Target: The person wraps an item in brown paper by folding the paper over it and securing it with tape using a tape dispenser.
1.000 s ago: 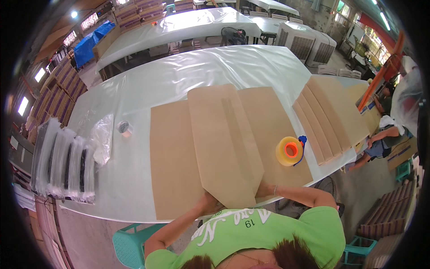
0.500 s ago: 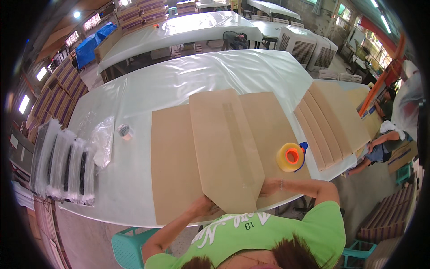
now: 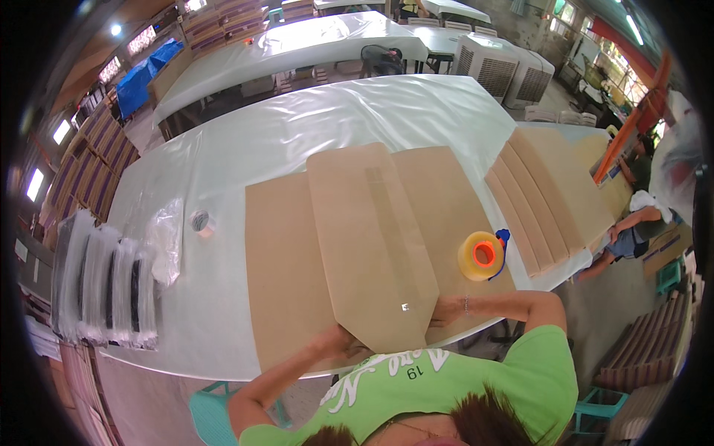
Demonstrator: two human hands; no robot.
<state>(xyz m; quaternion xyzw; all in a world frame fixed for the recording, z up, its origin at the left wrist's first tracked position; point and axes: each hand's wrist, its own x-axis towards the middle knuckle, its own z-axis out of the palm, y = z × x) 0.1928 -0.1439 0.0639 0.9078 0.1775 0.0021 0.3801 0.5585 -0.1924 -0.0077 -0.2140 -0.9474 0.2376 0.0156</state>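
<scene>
A long brown cardboard piece (image 3: 364,230) with a tapered near end lies over a wider flat cardboard sheet (image 3: 286,253). A strip of tape runs along its right half. At the left slanted edge of the taper, my left hand (image 3: 338,343) is closed on the cardboard, its fingers partly tucked beneath. My right hand (image 3: 445,311) grips the right edge, with most fingertips hidden under the piece. On the sheet's right part, above my right wrist, rests a yellowish tape roll (image 3: 478,256) with an orange core and a blue dispenser.
Stacked cardboard pieces (image 3: 532,208) occupy the table's right side. Plastic-wrapped dark items (image 3: 108,286), clear plastic film (image 3: 166,241) and a small tape roll (image 3: 201,223) are on the left. A green stool (image 3: 212,412) stands below the table's front edge. Another person (image 3: 632,230) sits at right.
The view has shifted slightly. Both hands keep nearly the same hold on the cardboard, and a small bright spot now shows near the tape strip's near end.
</scene>
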